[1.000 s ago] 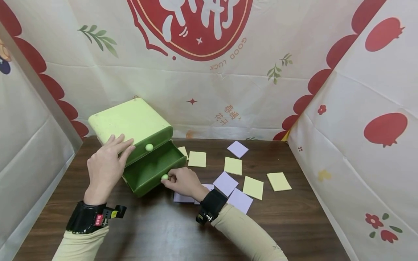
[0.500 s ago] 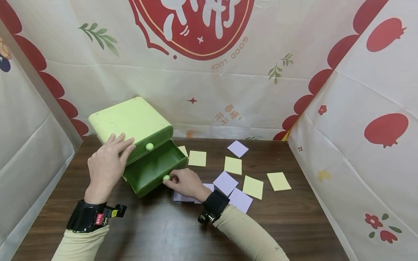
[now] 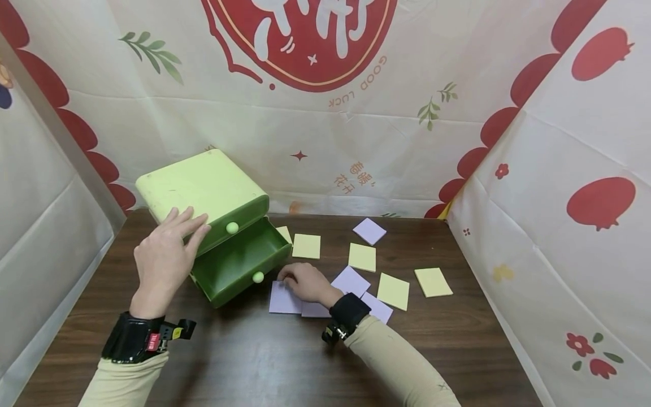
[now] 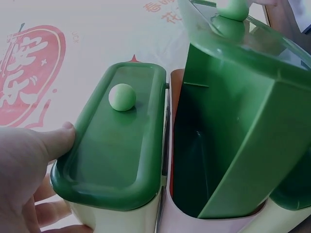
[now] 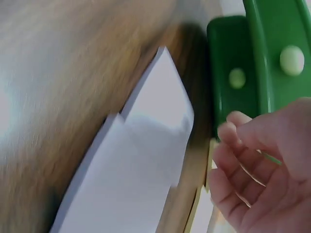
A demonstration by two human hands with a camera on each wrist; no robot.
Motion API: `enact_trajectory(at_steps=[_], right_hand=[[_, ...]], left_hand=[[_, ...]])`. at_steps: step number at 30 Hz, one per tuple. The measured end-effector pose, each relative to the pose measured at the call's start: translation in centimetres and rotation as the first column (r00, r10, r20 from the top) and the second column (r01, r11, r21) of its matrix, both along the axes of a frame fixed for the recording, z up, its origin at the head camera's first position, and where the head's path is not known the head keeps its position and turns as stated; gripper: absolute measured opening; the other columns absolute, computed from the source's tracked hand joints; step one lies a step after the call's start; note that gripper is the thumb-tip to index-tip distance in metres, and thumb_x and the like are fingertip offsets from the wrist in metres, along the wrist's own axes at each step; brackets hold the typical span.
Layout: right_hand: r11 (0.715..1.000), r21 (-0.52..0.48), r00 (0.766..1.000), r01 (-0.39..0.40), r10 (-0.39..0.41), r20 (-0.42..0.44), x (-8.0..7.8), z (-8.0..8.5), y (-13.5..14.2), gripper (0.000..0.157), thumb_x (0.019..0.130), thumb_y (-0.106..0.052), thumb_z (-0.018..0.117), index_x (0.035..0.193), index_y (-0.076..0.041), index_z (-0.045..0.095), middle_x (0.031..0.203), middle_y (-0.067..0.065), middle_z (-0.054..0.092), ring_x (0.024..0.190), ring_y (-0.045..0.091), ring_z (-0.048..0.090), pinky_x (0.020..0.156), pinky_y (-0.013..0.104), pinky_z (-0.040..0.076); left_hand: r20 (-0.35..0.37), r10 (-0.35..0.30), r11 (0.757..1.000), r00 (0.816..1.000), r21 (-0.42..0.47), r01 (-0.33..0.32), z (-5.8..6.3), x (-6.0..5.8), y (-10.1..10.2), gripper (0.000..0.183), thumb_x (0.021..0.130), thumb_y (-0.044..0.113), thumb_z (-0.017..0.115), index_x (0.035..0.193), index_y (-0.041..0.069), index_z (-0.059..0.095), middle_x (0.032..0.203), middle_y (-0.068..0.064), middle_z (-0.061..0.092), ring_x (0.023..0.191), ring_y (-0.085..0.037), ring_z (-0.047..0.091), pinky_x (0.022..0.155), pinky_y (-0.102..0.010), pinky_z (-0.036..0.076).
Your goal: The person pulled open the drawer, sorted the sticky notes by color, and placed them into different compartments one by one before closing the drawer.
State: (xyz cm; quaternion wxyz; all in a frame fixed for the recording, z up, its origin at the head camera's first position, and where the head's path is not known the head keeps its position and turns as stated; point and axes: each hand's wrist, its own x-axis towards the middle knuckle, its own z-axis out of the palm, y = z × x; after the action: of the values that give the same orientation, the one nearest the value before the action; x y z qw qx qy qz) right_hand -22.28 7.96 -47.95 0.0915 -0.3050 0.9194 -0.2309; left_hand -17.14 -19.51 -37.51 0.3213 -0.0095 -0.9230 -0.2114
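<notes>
A drawer cabinet (image 3: 203,183) with a pale yellow top and green drawer fronts stands at the left. My left hand (image 3: 164,263) holds its top near corner, thumb at the front edge and fingers over the top. Below the shut top drawer (image 4: 109,155), the middle drawer (image 3: 241,261) is pulled out, and its visible inside holds nothing. Just right of that drawer's round knob (image 3: 258,277), my right hand (image 3: 307,282) hovers with loosely curled fingers and nothing in them. Under it lie purple sticky notes (image 3: 285,298), seen blurred in the right wrist view.
Yellow sticky notes (image 3: 394,291) and further purple ones, such as a lone note (image 3: 369,232), are spread over the dark wooden table (image 3: 244,362). A printed cloth (image 3: 325,135) hangs behind and along both sides. Another green drawer front (image 4: 291,189) sits below the pulled-out drawer.
My right hand has let go of the lower knob and moved right, over the purple notes. The drawer was pulled out slightly further beforehand. My left hand stays on the cabinet.
</notes>
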Motion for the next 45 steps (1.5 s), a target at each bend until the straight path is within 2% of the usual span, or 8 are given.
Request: enact_trajectory(at_steps=[4,9,13,18,25,30,39,45], right_hand=[[0.997,0.049,0.995,0.055,-0.051,-0.08,-1.4,-0.8,0.9,0.022,0.097,-0.009,0.053,0.113,-0.009,0.069,0.11,0.007,0.069,0.107,0.021,0.065,0.09,0.038,0.051],[0.994,0.036,0.985,0.102,-0.095,-0.147,-2.8,-1.8,1.2,0.03,0.097,-0.008,0.052,0.126,-0.006,0.062,0.126,0.012,0.062,0.119,0.029,0.059,0.097,0.045,0.048],[0.997,0.053,0.979,0.06,-0.048,-0.198,-3.8,-2.3,0.8,0.035,0.097,-0.005,0.053,0.131,-0.007,0.058,0.139,0.012,0.056,0.132,0.031,0.052,0.105,0.046,0.043],[0.985,0.165,0.981,0.052,-0.019,-0.192,-4.3,-2.6,0.1,0.041,0.097,-0.009,0.054,0.138,-0.009,0.052,0.149,0.011,0.048,0.141,0.033,0.041,0.103,0.053,0.044],[0.945,0.299,0.98,0.13,-0.078,-0.181,-4.4,-3.0,-0.9,0.042,0.098,-0.017,0.054,0.14,-0.017,0.05,0.148,0.001,0.05,0.144,0.027,0.038,0.105,0.048,0.042],[0.916,0.364,0.973,0.165,-0.091,-0.213,-4.1,-2.9,-1.3,0.039,0.098,-0.021,0.055,0.136,-0.02,0.054,0.144,0.001,0.051,0.141,0.024,0.041,0.103,0.045,0.042],[0.904,0.362,0.957,0.23,-0.141,-0.255,-4.7,-3.9,0.4,0.043,0.099,-0.018,0.05,0.141,-0.028,0.053,0.144,0.003,0.049,0.135,0.027,0.046,0.097,0.049,0.044],[0.896,0.336,0.942,0.29,-0.205,-0.266,-4.9,-4.0,2.1,0.039,0.098,-0.018,0.052,0.135,-0.027,0.059,0.13,0.002,0.057,0.122,0.027,0.054,0.091,0.05,0.044]], left_hand=[[0.007,0.005,1.0,1.0,-0.006,-0.005,0.1,0.1,0.0,0.03,0.09,0.036,0.069,0.116,0.022,0.074,0.125,-0.008,0.068,0.123,-0.034,0.06,0.038,-0.03,0.025],[0.025,0.006,1.0,1.0,-0.013,-0.006,0.2,0.1,0.1,0.031,0.09,0.036,0.069,0.117,0.021,0.073,0.127,-0.009,0.067,0.124,-0.034,0.059,0.038,-0.029,0.023],[0.034,0.004,1.0,0.999,-0.01,-0.004,0.3,0.1,0.2,0.031,0.091,0.035,0.068,0.117,0.02,0.073,0.127,-0.01,0.067,0.125,-0.035,0.058,0.038,-0.029,0.023],[0.059,0.01,1.0,0.998,0.002,-0.011,0.6,0.0,0.2,0.03,0.091,0.036,0.067,0.117,0.021,0.073,0.128,-0.008,0.067,0.126,-0.034,0.058,0.038,-0.03,0.024],[0.104,0.021,1.0,0.994,0.013,-0.022,0.8,-0.1,0.2,0.031,0.093,0.039,0.065,0.118,0.023,0.073,0.13,-0.006,0.066,0.127,-0.033,0.057,0.039,-0.031,0.026],[0.129,0.022,1.0,0.991,0.015,-0.024,0.9,0.0,0.2,0.032,0.093,0.039,0.064,0.119,0.023,0.072,0.132,-0.006,0.065,0.128,-0.033,0.056,0.04,-0.03,0.027],[0.141,0.02,1.0,0.99,0.014,-0.022,0.9,0.1,0.3,0.032,0.094,0.04,0.062,0.12,0.024,0.072,0.133,-0.005,0.064,0.129,-0.033,0.055,0.041,-0.031,0.029],[0.129,0.019,1.0,0.991,0.011,-0.021,0.9,0.1,0.3,0.032,0.094,0.039,0.064,0.12,0.024,0.072,0.132,-0.006,0.065,0.128,-0.033,0.056,0.041,-0.031,0.029]])
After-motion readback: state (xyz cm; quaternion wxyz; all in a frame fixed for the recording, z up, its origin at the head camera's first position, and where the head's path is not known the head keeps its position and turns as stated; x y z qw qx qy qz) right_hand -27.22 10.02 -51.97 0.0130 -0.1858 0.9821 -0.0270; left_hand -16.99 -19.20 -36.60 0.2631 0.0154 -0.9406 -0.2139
